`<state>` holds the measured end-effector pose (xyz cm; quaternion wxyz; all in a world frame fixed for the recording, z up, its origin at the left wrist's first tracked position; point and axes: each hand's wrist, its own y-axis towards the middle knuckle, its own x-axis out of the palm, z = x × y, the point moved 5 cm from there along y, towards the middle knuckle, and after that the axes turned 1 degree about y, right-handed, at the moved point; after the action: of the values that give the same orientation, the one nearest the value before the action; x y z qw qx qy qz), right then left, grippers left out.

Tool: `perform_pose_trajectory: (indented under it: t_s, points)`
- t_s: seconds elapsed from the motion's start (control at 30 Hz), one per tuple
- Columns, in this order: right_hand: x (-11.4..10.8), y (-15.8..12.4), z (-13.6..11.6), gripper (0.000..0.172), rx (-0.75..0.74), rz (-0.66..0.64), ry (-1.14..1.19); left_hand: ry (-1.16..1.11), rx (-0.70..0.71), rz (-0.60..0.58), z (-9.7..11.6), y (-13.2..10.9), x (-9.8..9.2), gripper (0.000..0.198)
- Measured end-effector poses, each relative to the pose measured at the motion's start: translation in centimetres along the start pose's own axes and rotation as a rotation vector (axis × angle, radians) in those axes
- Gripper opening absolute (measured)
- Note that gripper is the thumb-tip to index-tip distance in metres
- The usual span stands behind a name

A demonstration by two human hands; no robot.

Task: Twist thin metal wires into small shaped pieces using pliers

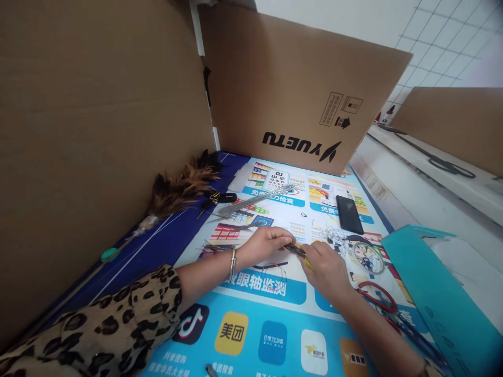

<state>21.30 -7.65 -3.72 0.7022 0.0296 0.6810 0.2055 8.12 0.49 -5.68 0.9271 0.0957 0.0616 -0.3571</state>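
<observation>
Cropped spotted sleeve (113,324); right hand (327,269) grips pliers (297,251); left hand (266,245) perhaps pinches something hidden.

A black smartphone (349,214) is lying on the bench (167,235); a feather duster (183,183) is resting beside a cardboard panel (90,94).

This looks like a makeshift craft workspace: cardboard panels (298,94) screen a desk (165,246) bearing wire strands (259,201), with pliers (295,250) held above.
</observation>
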Motion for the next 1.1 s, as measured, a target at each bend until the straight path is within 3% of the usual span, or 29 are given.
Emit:
perform_pose_trajectory:
  t_s: [0.17,0.3,0.43,0.53,0.63,0.93,1.1]
  points:
    - [-0.8,0.1,-0.6,0.027,-0.040,0.063,-0.147,0.175,0.114,0.064,0.0,-0.2,-0.1,0.025]
    - [-0.2,0.1,-0.3,0.023,0.010,0.005,-0.015,0.355,0.260,0.029,0.3,-0.4,-0.2,0.023]
    - [0.4,0.0,0.6,0.023,0.069,0.029,0.107,0.121,0.122,0.195,-0.3,0.2,-1.8,0.024]
    - [0.5,-0.1,1.3,0.025,0.114,0.102,0.191,-0.239,-0.045,0.155,-1.0,0.6,-1.8,0.028]
    - [0.8,-0.1,1.8,0.026,0.172,0.119,0.291,-0.454,-0.116,0.112,-1.1,0.5,-1.3,0.031]
    - [1.8,-0.3,1.6,0.027,0.200,0.074,0.409,-0.429,-0.143,0.150,-1.0,0.0,-1.2,0.027]
    - [1.9,-0.3,1.7,0.027,0.218,0.049,0.452,-0.471,-0.139,0.112,-1.1,0.1,-1.0,0.029]
